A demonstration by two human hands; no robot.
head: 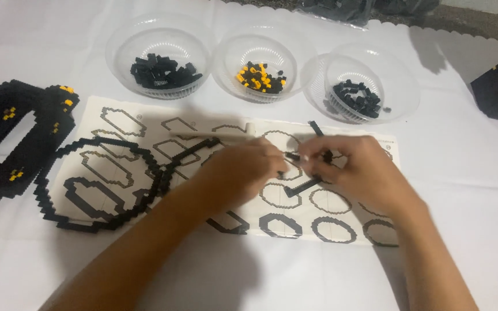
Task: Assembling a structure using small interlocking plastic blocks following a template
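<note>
Both hands (304,164) pinched on a thin black brick strip (304,185) over the white pattern sheet (116,115)

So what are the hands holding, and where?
Both hands pinch a thin black brick strip near its upper end; the exact grip is blurred.

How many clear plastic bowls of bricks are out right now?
3, in a row above the instruction sheet: left bowl, middle bowl, right bowl. None looks hidden.
</note>
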